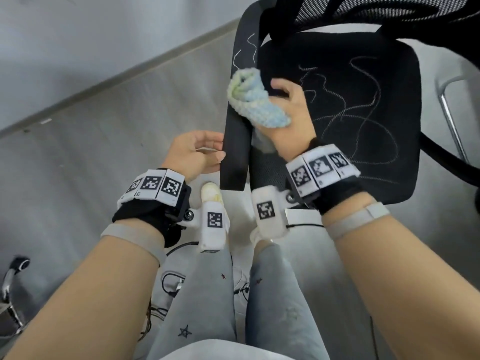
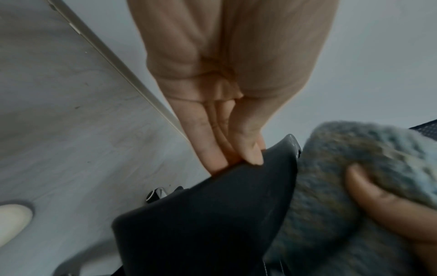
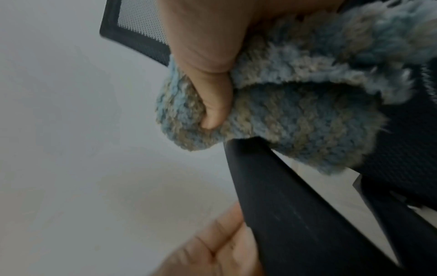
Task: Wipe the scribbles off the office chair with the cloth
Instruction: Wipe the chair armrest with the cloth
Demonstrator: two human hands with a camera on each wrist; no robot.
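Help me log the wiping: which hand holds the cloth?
The right hand grips the bunched blue cloth against the armrest; the left hand only pinches the armrest's near end.

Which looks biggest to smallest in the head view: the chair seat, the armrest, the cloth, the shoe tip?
1. chair seat
2. armrest and cloth: too alike in area to rank
3. shoe tip

This looks like an office or plain workroom. A black office chair point(image 1: 337, 120) with a mesh backrest point(image 1: 384, 9) stands on a pale grey wood-look floor point(image 1: 104, 157), beside a bare grey wall point(image 1: 78, 42) with a skirting strip point(image 1: 117, 80). Another chrome chair leg with a castor point(image 1: 18, 266) shows nearby, and loose cables point(image 1: 168, 281) lie on the floor.
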